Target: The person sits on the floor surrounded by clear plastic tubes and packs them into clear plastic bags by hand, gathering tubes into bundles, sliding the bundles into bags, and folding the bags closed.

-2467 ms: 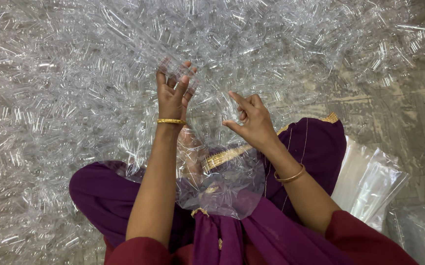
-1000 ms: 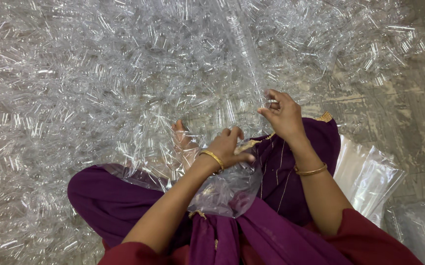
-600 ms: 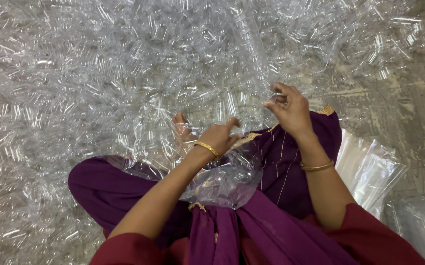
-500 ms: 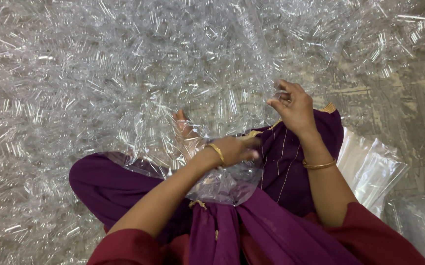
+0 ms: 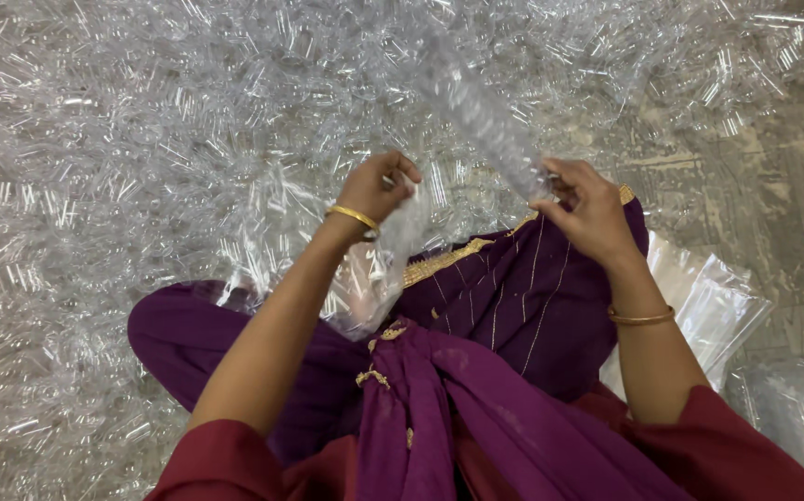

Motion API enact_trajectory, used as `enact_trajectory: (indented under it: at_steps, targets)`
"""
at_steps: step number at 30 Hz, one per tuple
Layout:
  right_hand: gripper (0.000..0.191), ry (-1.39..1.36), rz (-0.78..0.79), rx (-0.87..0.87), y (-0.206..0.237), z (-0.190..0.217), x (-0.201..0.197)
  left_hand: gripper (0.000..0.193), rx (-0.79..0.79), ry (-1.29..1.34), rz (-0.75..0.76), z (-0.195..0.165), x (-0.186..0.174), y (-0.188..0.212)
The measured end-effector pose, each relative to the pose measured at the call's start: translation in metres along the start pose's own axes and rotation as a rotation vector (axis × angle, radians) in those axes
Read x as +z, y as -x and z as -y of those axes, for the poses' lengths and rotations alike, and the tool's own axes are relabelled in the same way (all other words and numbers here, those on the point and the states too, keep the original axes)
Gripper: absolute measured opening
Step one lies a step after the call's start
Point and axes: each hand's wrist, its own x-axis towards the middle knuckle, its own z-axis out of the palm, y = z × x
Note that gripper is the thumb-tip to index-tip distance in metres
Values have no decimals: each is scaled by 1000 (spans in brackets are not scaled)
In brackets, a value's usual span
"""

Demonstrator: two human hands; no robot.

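- A wide heap of small clear plastic tubes is covering the floor beyond the purple draped lap.
- A clear plastic bag is lying open on that lap.
- A long stack of clear tubes is slanting up-left from the right hand, whose fingers are pinching its near end.
- The left hand, fingers closed, is gripping the bag's rim.

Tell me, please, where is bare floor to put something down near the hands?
Bare grey floor shows only at the right, between the heap of clear plastic tubes and the clear bags. Everywhere ahead and left is crowded with tubes. The left hand and right hand hold clear plastic.
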Motion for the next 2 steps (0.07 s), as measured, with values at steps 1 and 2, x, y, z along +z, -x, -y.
enact_trajectory:
  at_steps: [1,2]
  targets:
    - [60,20,26,-19,5,-4,-2,25,-12,46,58,3,-2,-1]
    - [60,40,54,-39,10,-7,-4,33,-23,92,115,6,-5,-2]
